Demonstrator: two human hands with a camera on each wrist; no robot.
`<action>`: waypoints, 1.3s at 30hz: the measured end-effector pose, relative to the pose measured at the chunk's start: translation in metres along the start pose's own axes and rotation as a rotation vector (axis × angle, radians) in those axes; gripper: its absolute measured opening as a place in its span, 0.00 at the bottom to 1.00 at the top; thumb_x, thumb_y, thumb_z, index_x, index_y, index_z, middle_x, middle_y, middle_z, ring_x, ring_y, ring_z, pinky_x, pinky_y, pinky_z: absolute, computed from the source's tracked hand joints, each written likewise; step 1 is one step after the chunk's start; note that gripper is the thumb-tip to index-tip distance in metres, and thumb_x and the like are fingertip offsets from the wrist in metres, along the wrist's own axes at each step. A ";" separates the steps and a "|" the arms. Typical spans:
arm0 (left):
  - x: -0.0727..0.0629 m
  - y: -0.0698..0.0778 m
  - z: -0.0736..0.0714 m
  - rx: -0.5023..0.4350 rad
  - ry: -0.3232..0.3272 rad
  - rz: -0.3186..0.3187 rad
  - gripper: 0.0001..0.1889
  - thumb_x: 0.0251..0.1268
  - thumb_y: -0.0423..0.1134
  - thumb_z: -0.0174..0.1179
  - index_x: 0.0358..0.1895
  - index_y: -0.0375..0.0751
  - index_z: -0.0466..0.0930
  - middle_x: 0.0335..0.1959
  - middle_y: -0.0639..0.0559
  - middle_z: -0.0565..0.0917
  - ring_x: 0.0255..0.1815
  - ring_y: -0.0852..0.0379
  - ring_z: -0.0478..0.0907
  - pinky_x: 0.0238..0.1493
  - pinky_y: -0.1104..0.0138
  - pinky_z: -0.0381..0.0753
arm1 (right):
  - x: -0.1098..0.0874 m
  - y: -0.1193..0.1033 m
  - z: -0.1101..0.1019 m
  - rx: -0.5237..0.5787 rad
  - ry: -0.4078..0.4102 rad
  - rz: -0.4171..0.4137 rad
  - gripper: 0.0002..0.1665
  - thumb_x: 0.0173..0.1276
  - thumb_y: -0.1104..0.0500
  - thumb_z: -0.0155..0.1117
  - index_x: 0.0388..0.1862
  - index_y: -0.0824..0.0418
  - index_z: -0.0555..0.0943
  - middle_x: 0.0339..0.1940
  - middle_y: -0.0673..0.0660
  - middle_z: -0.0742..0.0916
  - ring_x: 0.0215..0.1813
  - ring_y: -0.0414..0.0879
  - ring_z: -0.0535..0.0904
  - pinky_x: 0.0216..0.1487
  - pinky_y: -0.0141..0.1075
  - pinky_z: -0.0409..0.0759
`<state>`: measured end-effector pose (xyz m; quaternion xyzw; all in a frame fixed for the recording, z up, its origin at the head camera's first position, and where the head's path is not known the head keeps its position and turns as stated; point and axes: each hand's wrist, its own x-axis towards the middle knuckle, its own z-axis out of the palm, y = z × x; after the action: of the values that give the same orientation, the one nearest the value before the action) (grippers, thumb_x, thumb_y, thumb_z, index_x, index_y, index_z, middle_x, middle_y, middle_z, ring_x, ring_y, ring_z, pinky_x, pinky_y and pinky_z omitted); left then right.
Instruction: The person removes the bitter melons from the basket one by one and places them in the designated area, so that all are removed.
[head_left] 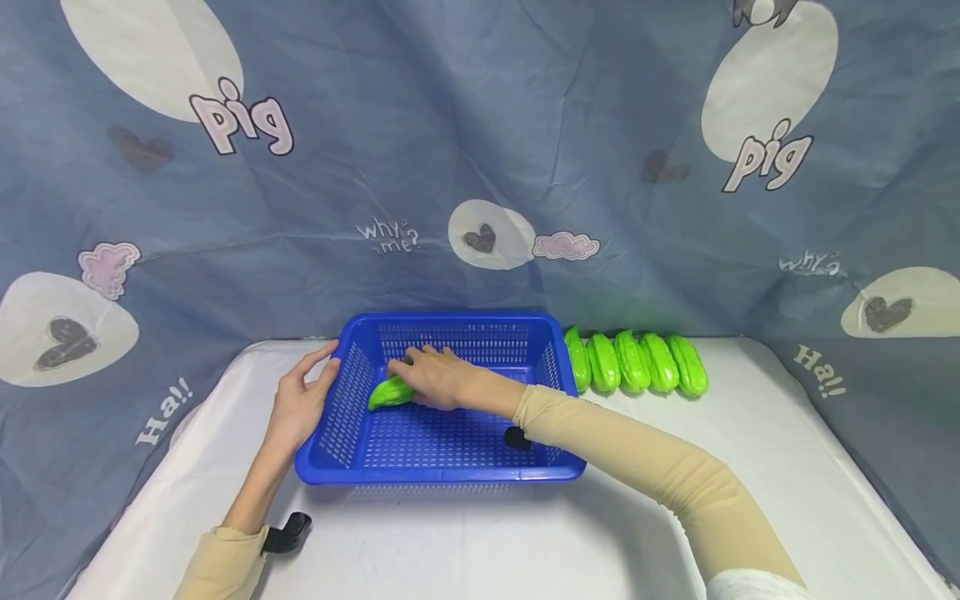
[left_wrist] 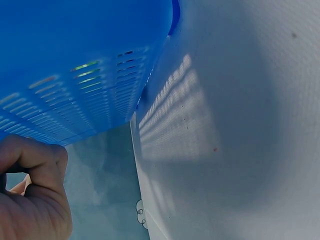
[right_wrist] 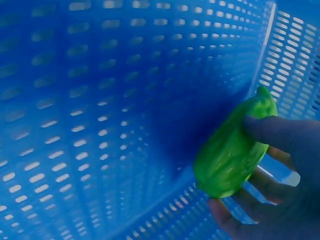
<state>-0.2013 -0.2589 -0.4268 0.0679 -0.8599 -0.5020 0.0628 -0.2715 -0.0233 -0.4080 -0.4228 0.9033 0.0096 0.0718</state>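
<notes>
A blue plastic basket (head_left: pixel 450 476) with slotted walls stands in the middle of the white table. My left hand (head_left: pixel 295 404) grips its left rim near the far corner, and its bent fingers show against the wall in the left wrist view. Inside the basket, toward the left, my right hand (head_left: pixel 437 379) holds a green gourd-shaped vegetable (right_wrist: pixel 232 147), glossy and ridged with a pointed tip. The thumb presses on its upper side while the fingers reach around below it. In the head view the hand covers much of this vegetable (head_left: pixel 390 392).
Several more green gourd-shaped vegetables (head_left: pixel 632 363) lie side by side in a row, just right of the basket near the table's back edge. Behind the white table (head_left: pixel 465 550) hangs a blue-grey printed cloth (head_left: pixel 465 150). The right forearm passes over the basket's right wall.
</notes>
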 end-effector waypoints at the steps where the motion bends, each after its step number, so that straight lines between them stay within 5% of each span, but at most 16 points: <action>1: 0.000 0.000 0.000 0.001 -0.002 -0.004 0.30 0.87 0.58 0.51 0.83 0.52 0.68 0.47 0.32 0.93 0.26 0.70 0.85 0.29 0.69 0.82 | -0.001 0.000 -0.002 0.000 0.003 -0.005 0.28 0.82 0.50 0.65 0.76 0.43 0.70 0.68 0.56 0.82 0.69 0.55 0.81 0.70 0.56 0.82; 10: 0.000 0.001 -0.002 0.006 0.002 -0.001 0.31 0.86 0.60 0.51 0.83 0.52 0.69 0.38 0.42 0.95 0.24 0.67 0.85 0.27 0.68 0.81 | -0.011 0.004 -0.022 0.033 0.047 -0.069 0.28 0.82 0.50 0.66 0.77 0.48 0.72 0.63 0.56 0.85 0.62 0.51 0.84 0.61 0.45 0.88; 19: -0.001 -0.001 -0.001 0.008 -0.010 0.008 0.31 0.87 0.59 0.50 0.83 0.51 0.68 0.46 0.32 0.93 0.25 0.68 0.86 0.28 0.68 0.82 | -0.027 0.012 -0.037 0.160 0.001 -0.071 0.30 0.82 0.51 0.66 0.78 0.49 0.71 0.67 0.57 0.84 0.65 0.52 0.84 0.66 0.45 0.85; 34: 0.001 -0.001 -0.002 -0.008 0.000 -0.001 0.30 0.87 0.57 0.51 0.83 0.50 0.68 0.32 0.47 0.94 0.23 0.67 0.85 0.27 0.68 0.82 | -0.064 0.043 -0.065 0.345 0.006 -0.045 0.33 0.84 0.49 0.63 0.80 0.56 0.67 0.69 0.60 0.83 0.66 0.52 0.82 0.68 0.47 0.81; 39: 0.002 -0.001 -0.001 -0.032 -0.013 -0.004 0.30 0.87 0.55 0.52 0.83 0.49 0.68 0.32 0.48 0.94 0.23 0.67 0.85 0.27 0.68 0.82 | -0.075 0.056 -0.065 0.386 0.032 -0.042 0.33 0.84 0.49 0.63 0.80 0.59 0.67 0.72 0.63 0.83 0.74 0.56 0.80 0.73 0.49 0.79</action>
<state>-0.2029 -0.2604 -0.4275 0.0652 -0.8521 -0.5161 0.0573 -0.2746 0.0643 -0.3361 -0.4198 0.8805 -0.1721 0.1371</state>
